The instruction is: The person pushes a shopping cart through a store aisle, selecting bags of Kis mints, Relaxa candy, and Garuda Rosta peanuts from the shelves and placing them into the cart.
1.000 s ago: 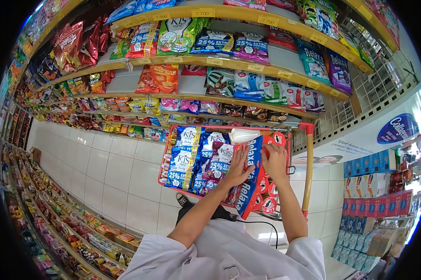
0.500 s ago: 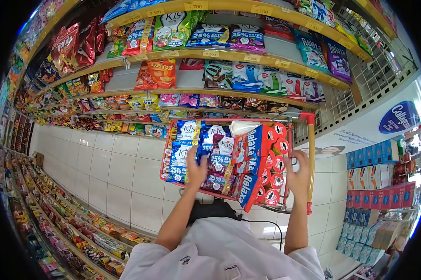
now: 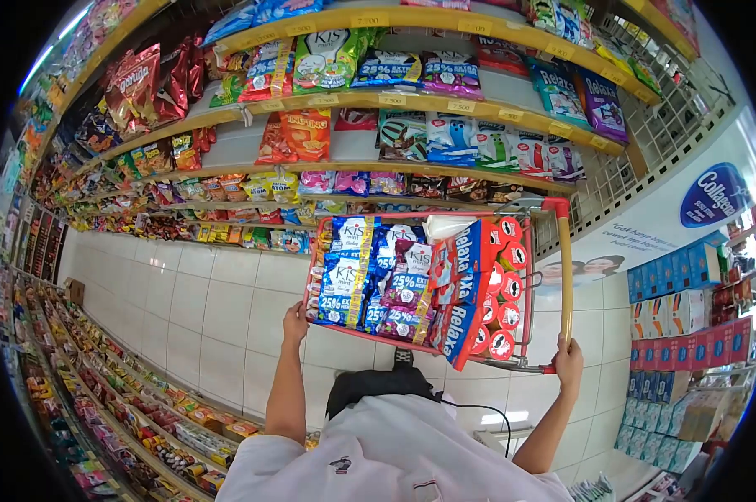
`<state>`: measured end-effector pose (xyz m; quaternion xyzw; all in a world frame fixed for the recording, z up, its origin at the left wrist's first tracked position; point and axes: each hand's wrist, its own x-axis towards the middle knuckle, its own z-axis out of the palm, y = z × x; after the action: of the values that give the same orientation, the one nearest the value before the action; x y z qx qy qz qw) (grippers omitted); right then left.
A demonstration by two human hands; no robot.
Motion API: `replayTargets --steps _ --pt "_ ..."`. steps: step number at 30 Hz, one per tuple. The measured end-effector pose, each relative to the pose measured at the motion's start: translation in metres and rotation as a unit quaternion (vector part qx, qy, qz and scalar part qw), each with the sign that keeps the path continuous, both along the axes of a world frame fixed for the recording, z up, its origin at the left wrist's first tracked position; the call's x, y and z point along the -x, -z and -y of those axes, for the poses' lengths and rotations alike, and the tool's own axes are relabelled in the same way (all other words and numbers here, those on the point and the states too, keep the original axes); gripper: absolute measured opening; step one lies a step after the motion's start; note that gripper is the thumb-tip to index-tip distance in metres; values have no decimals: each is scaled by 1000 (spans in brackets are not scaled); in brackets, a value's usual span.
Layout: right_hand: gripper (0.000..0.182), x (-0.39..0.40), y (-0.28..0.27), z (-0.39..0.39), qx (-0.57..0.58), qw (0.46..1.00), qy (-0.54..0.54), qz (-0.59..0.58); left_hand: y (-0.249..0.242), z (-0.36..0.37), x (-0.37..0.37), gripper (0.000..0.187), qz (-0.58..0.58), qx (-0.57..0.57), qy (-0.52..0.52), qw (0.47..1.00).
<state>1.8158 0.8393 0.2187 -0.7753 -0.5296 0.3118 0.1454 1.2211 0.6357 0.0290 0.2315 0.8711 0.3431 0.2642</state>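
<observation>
A shopping cart with a red rim (image 3: 368, 335) stands crosswise in front of me. My left hand (image 3: 295, 323) is closed on its near left corner. At the right, the fingers of my right hand (image 3: 569, 360) wrap round the near end of the cart's yellow handle (image 3: 565, 276). Inside the cart, blue Kis mint bags (image 3: 344, 289) lie at the left, beside purple Kis bags (image 3: 407, 289). Blue-and-red Relaxa bags (image 3: 462, 322) come after them, and several red-lidded cans (image 3: 508, 316) are packed at the handle end.
Shelves of candy bags (image 3: 399, 134) run along the far side, close to the cart. Lower racks of small packets (image 3: 127, 393) curve along the near left. Stacked boxes (image 3: 688, 356) stand at the right, below a white Collagena panel (image 3: 646, 226). Tiled floor (image 3: 198, 293) stretches left.
My left hand has left the Kis bags for the cart's near left corner. My right hand has moved from beside the cans to the handle. The cart sits slightly farther right in view.
</observation>
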Motion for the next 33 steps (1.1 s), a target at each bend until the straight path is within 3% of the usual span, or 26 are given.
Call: replayTargets --steps 1,3,5,7,10,12,14,19,27,33 --pt "53 2 4 1 -8 1000 0 -3 4 -1 5 36 32 -9 5 999" --pt "53 4 12 1 -82 988 -6 129 5 -1 14 36 67 1 11 998" --pt "54 9 12 4 -98 985 -8 140 -3 4 19 36 102 12 19 995" --pt "53 12 7 5 -98 982 -7 163 -3 10 20 36 219 8 -29 975" --pt "54 12 9 6 -111 979 4 171 10 13 25 37 159 -16 27 987" --pt "54 6 16 5 -118 977 2 178 17 17 26 38 166 -24 12 986" --pt "55 5 18 4 -123 976 0 182 32 18 35 38 106 -23 84 990" --pt "58 4 28 7 -153 967 1 204 7 28 29 40 35 21 110 993" --pt "59 1 48 18 -172 960 12 220 9 81 33 39 49 -30 139 989" --pt "56 46 12 43 -100 976 -7 195 9 130 36 38 117 -67 83 987"
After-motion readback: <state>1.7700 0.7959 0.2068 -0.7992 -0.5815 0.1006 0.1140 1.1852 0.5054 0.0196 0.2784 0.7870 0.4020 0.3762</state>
